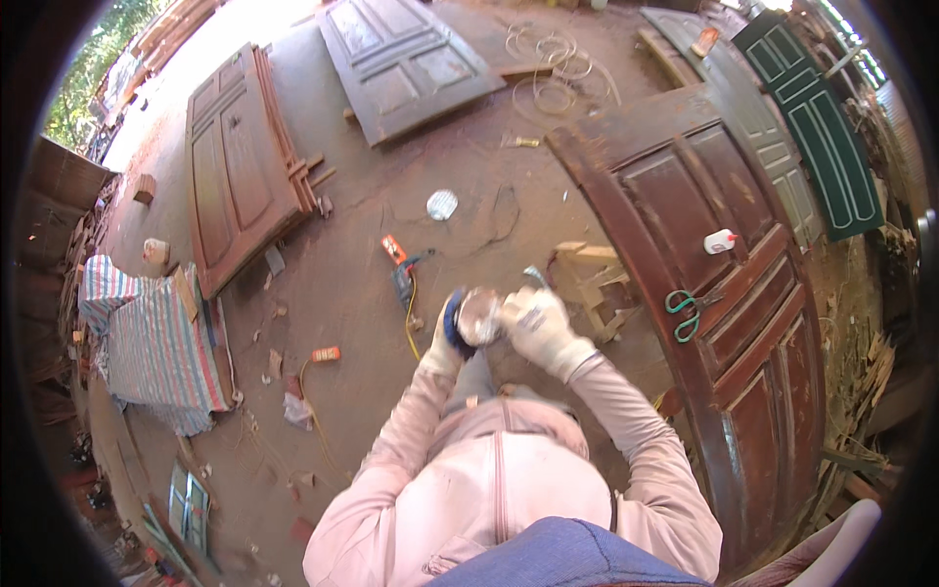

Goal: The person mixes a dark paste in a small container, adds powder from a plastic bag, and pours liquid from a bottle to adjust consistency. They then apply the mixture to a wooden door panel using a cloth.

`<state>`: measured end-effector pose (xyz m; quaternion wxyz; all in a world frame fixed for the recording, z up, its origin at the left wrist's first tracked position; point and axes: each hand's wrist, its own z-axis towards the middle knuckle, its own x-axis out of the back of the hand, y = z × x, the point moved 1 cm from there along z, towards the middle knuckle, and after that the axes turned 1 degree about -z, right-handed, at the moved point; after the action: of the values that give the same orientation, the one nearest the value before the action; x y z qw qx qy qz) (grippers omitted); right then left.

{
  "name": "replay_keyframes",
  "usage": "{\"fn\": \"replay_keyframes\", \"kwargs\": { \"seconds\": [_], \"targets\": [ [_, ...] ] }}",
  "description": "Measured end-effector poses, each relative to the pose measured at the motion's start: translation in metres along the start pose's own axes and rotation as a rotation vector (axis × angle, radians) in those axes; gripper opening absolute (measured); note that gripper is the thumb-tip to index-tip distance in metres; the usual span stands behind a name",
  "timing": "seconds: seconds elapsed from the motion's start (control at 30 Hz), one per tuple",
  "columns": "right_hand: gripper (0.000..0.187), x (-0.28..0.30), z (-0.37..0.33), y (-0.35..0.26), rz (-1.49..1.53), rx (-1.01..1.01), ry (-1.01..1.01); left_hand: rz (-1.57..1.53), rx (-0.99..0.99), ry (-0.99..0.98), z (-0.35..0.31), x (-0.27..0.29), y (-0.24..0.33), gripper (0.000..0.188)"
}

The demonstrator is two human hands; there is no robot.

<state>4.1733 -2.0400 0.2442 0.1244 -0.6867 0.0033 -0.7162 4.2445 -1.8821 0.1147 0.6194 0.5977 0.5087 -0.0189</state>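
In front of my body, my left hand (446, 340), in a pale work glove, grips a small round tub (479, 315) with a dark blue side and pale brownish-white stuff in it. Close against the tub's right side is my right hand (538, 328), also gloved, its fingers closed. Just beyond those fingers shows a small pale, flat piece (533, 277); whether the hand holds it I cannot tell, and motion blurs both hands. To the right lies a dark red-brown panelled door (675, 196), with green-handled scissors (685, 311) and a white bottle with a red cap (720, 242) on it.
A corded power tool (402, 284) and an orange power strip (326, 354) lie on the floor, their cords trailing. Wood offcuts (587, 256) sit beside the near door. More doors (406, 68) lie farther off, some stacked (240, 166). A striped sheet (161, 338) covers something at left.
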Motion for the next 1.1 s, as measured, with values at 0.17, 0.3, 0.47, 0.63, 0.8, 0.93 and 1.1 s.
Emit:
{"fn": "replay_keyframes", "kwargs": {
  "seconds": [0.17, 0.3, 0.47, 0.63, 0.8, 0.93, 1.1],
  "targets": [
    [0.009, 0.033, 0.089, 0.071, 0.100, -0.137, 0.298, -0.664, 0.289, 0.005, 0.111, -0.014, 0.075, 0.044],
    [0.013, 0.040, 0.146, 0.129, 0.111, -0.175, 0.321, -0.510, 0.322, 0.077, 0.199, -0.015, 0.111, 0.039],
    [0.012, 0.042, 0.191, 0.199, 0.136, -0.085, 0.311, -0.533, 0.544, -0.067, 0.308, -0.014, 0.147, 0.038],
    [0.012, 0.067, 0.233, 0.297, 0.024, -0.299, 0.323, -0.228, 0.258, -0.087, 0.404, -0.022, 0.144, 0.038],
    [0.007, 0.059, 0.262, 0.366, -0.041, -0.415, 0.302, -0.191, 0.251, -0.047, 0.497, -0.018, 0.136, 0.033],
    [0.004, 0.048, 0.279, 0.405, 0.086, -0.590, 0.359, 0.673, -0.278, -0.002, 0.570, 0.001, 0.104, 0.027],
    [0.012, 0.027, 0.314, 0.440, 0.324, -1.044, 0.303, 0.399, -0.095, 0.026, 0.654, -0.011, 0.106, 0.026]
  ]
}}
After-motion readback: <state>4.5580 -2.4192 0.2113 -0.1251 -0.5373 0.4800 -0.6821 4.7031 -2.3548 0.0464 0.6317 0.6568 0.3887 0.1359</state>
